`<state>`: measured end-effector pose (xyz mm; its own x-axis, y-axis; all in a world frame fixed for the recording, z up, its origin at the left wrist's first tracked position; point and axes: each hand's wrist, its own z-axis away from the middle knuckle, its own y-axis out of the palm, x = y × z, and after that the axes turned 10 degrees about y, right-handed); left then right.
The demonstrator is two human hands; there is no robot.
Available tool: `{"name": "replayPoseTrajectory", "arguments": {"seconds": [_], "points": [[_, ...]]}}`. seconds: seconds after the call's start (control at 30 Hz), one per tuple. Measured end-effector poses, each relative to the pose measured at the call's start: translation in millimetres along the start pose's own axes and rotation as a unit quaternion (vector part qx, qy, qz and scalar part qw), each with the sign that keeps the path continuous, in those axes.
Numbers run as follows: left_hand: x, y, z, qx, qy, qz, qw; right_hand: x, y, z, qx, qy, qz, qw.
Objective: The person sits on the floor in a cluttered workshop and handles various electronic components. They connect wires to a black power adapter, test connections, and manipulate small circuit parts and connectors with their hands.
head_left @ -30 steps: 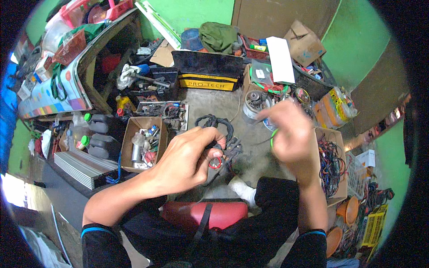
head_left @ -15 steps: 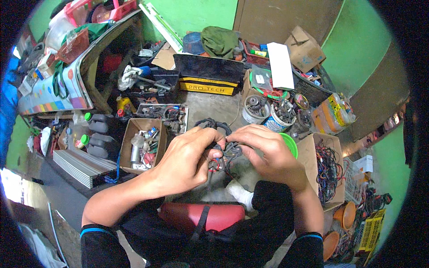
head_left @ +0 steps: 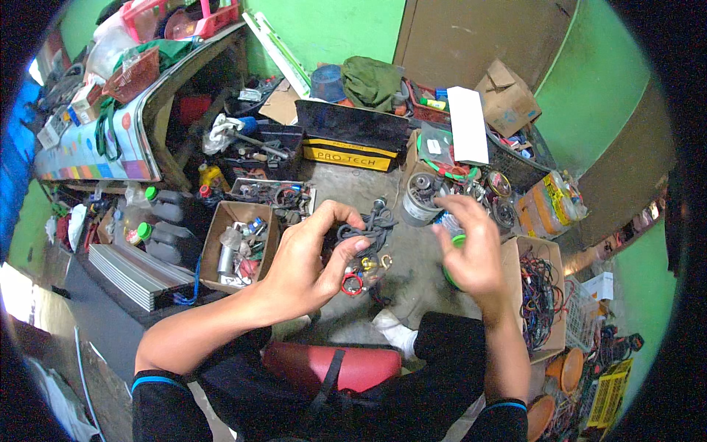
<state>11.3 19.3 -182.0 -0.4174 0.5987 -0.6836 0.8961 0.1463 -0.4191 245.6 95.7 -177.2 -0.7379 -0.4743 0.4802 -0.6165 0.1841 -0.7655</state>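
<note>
Cable [head_left: 378,227] bunches in tangled dark grey loops, a red ring [head_left: 344,286] nearby.

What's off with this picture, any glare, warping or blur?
Head view: the bright patch at the left edge is washed out; head view: the brown panel at right has a bowed edge, and the corners go black; head view: the right hand looks slightly soft, the left hand a little crisper.
</note>
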Motion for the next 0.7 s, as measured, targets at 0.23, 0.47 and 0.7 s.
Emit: {"name": "replayPoseTrajectory", "arguments": {"seconds": [0.23,0.47,0.7], "points": [[-3.0,9.5,0.5,-0.076,-0.069,0.124,0.987,52.1,11.4,22.3,0.254,0.084,-0.384,0.884],[-12.2,7.1,2.1,-0.121,-0.062,0.233,0.963,55.2,11.0,24.5,0.124,0.129,-0.460,0.870],[-15.9,4.5,2.6,-0.101,-0.028,0.270,0.957,50.8,7.8,26.4,0.004,-0.031,-0.302,0.953]]}}
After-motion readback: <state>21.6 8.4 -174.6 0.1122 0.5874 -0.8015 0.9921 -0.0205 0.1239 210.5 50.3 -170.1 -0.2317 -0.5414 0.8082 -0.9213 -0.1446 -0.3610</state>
